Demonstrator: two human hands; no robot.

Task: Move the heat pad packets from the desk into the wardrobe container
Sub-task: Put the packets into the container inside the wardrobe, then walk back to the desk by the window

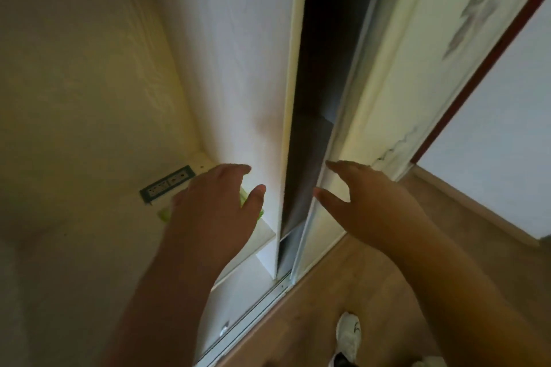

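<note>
Left hand [213, 208]: fingers extended and relaxed, held in front of the white wardrobe panel [238, 68]; a green item [244, 195] shows behind it, but whether the hand holds it cannot be told. Right hand [369, 202]: fingers spread, empty, its fingertips [329, 164] at the edge of the sliding door [384, 83].

Door status: partly open. A narrow dark gap [325, 68] separates the panel and the door; interior shelves are faintly visible, and no container can be seen.

Packets: none identifiable in view. The green item may be one; this is unconfirmed. The desk is out of view.

Progress, as judged: access stage only. Remaining: widen the gap, reach the container, deposit the packets.
</note>
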